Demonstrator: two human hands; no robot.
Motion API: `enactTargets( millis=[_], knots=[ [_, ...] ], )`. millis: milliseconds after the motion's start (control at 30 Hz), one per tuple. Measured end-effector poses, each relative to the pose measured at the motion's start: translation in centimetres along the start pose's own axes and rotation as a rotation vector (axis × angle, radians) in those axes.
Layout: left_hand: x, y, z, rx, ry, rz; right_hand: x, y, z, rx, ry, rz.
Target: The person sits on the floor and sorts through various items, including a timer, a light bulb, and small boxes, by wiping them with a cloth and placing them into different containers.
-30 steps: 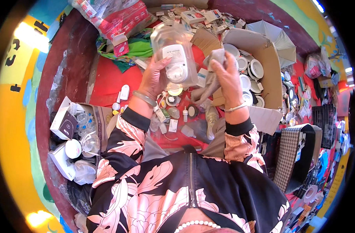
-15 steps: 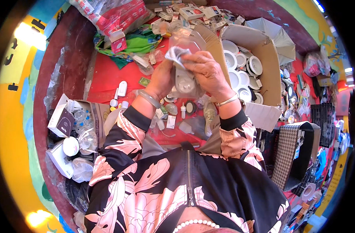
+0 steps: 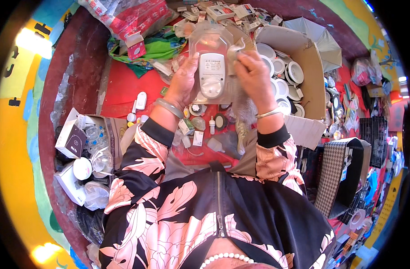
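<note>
My left hand (image 3: 183, 81) grips the left edge of a clear plastic blister pack (image 3: 197, 40), held up in front of me. Inside sits a white plug-in socket device (image 3: 212, 67), its back toward me, with a printed label above a round plug part. Just right of the pack, my right hand (image 3: 253, 77) is closed on a grey cloth (image 3: 245, 108). Part of this cloth pokes up above the fingers and the rest hangs below, smeared by motion. Whether the cloth touches the pack's edge, I cannot tell.
An open cardboard box (image 3: 310, 67) of round white light fittings stands at right. Small boxes (image 3: 220, 12) pile up at the back. Bulbs and small parts lie on the red sheet (image 3: 124, 85). At left, another carton (image 3: 117, 134) holds plastic-wrapped items.
My right hand has moved right with the cloth, off the front of the pack. The device's label, covered before, now shows. My left hand has shifted slightly and still holds the pack.
</note>
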State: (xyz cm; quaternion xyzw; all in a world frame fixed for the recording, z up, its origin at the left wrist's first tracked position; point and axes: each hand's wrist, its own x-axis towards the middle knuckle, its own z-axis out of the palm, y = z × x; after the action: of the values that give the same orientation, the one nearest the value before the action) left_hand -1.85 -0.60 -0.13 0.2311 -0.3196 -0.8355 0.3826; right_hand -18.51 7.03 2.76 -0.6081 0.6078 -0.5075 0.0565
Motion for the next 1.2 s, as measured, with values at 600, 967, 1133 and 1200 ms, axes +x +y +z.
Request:
enactTargets(
  millis=[600, 967, 1133, 1200],
  knots=[
    [0.6, 1.8, -1.0, -0.072, 0.104, 0.282, -3.7, -3.7, 3.2, -0.366, -0.211, -0.152],
    [0.4, 2.0, 0.2, -0.001, 0.012, 0.349, -3.6, -2.8, 3.8, -0.089, 0.069, -0.007],
    [1.0, 1.6, -0.5, 0.094, 0.039, 0.416, -3.7, -3.4, 4.4, -0.172, 0.100, -0.031],
    [0.9, 1.6, -0.4, 0.096, 0.041, 0.413, -3.7, -3.4, 4.4, -0.190, 0.093, -0.040]
  ],
)
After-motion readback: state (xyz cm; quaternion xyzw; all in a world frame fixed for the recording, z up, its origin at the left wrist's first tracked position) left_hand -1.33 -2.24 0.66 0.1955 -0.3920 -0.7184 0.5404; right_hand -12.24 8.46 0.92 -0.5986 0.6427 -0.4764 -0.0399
